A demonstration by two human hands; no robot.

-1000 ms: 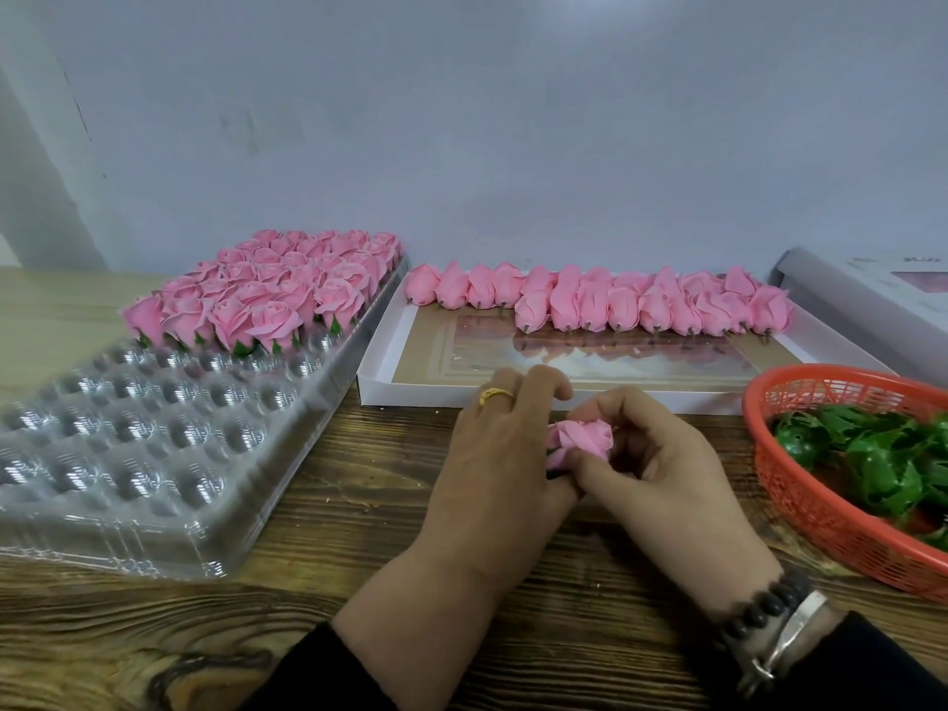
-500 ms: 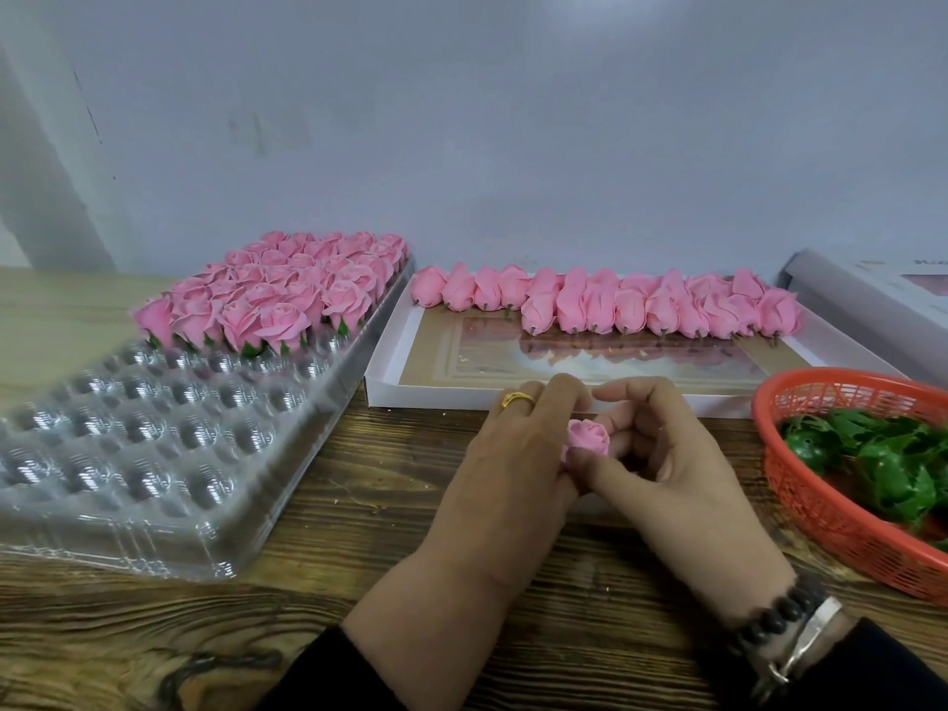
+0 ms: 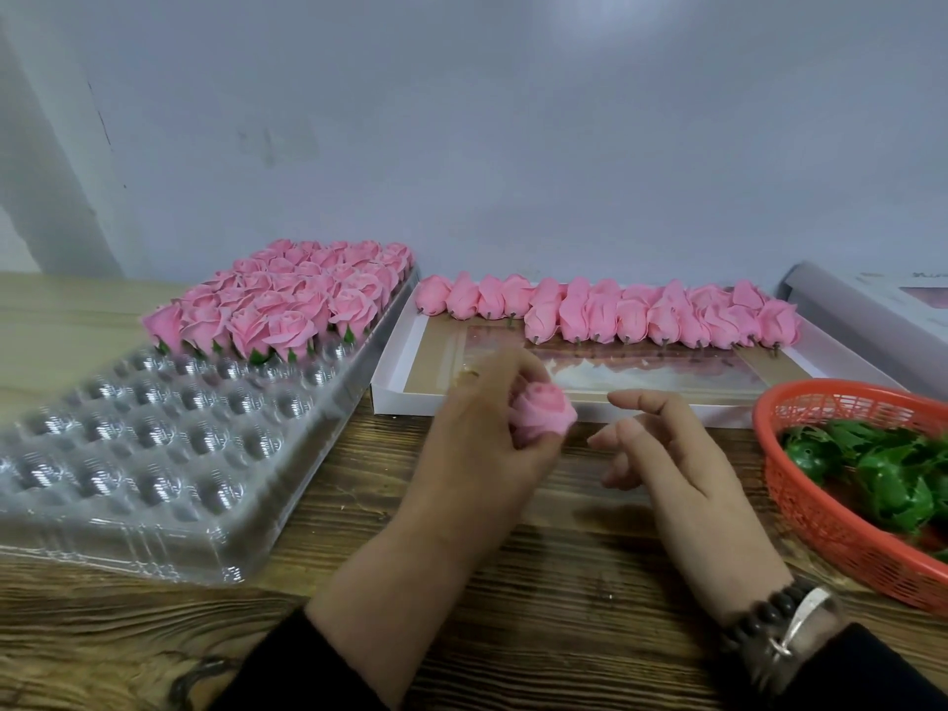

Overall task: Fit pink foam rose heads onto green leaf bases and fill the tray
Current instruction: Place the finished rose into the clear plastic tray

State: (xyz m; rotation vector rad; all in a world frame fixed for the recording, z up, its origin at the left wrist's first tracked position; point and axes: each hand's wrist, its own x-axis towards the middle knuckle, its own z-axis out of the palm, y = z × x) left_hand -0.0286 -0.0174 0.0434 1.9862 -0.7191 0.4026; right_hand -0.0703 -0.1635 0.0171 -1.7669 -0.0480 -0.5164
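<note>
Currently the left hand [image 3: 477,449] is holding one pink foam rose head [image 3: 541,420] in a narrow grip above the wooden counter [image 3: 564,608]; the right hand [image 3: 677,469] is hanging relaxed, holding nothing. Squeezing risks crushing petals; careless seating in the clear plastic cell tray [image 3: 154,454] risks tilting.

Two hands show — the left hand [image 3: 477,443] holding one pink rose head [image 3: 541,414], the right hand [image 3: 682,469] holding nothing. One clear plastic tray [image 3: 154,526] lies at the left, its far rows packed with finished roses [image 3: 287,300], too crowded to count exactly. One white box [image 3: 395,372] carries a far row of loose rose heads [image 3: 615,313] — roughly twenty. One orange basket [image 3: 821,515] at the right holds a heap of green leaf bases [image 3: 892,484], number unclear.
</note>
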